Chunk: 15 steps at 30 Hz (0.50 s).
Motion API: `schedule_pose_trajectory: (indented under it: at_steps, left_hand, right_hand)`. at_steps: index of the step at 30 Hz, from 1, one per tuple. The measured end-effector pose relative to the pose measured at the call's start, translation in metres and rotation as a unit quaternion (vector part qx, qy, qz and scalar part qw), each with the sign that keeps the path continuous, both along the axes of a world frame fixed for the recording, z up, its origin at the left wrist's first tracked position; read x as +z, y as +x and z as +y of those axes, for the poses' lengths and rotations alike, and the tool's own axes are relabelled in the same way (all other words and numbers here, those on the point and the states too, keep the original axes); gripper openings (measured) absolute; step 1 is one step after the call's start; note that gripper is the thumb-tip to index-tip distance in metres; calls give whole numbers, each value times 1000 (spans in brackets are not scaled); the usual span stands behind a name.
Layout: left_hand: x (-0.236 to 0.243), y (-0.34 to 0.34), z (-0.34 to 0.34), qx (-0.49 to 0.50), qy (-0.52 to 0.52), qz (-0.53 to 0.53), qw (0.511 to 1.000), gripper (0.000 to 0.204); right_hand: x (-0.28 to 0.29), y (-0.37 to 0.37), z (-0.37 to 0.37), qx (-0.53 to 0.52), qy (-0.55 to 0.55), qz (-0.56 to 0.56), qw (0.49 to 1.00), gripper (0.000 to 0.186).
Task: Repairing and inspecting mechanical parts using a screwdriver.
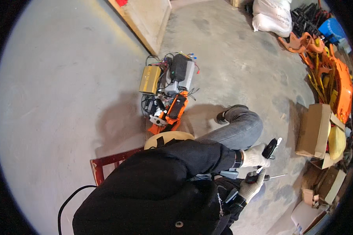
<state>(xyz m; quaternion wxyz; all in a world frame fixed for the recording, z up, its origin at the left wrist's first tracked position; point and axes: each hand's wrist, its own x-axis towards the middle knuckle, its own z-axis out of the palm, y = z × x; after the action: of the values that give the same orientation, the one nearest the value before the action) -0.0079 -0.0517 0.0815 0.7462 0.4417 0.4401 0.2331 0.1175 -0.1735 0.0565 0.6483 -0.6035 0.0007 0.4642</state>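
Note:
My left hand (255, 156), in a white knit glove, is closed around a small black part with a silver metal strip (269, 149); its exact kind I cannot make out. Just below it, my right hand (250, 188), gloved alike, grips a screwdriver (267, 178) by its dark handle. The screwdriver's bare shaft points right, away from the black part. Both hands are close together in front of my bent knee in grey jeans (243, 127). Black sleeves and wrist straps cover my forearms.
By the wall lies a pile of electrical parts with a gold box (149, 79) and orange pieces (177, 109). A red wooden chair (102, 166) is behind me. To the right stand a cardboard box (313, 129), orange plastic shells (341, 88) and a white sack (272, 17).

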Motion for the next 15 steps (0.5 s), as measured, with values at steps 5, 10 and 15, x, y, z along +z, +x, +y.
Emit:
schedule_pose_trajectory:
  at_steps: [5, 10, 15]
  left_hand:
    - [56, -57, 33, 108, 17, -81, 991, 52]
    - [110, -169, 57, 208, 105, 24, 972, 32]
    - [128, -323, 48, 316, 139, 100, 933, 41]
  right_hand:
    - [-7, -5, 15, 58, 31, 75, 995, 27]
    - [-7, -19, 31, 99, 42, 104, 989, 30]
    - [-19, -15, 37, 101, 67, 148, 982, 29]
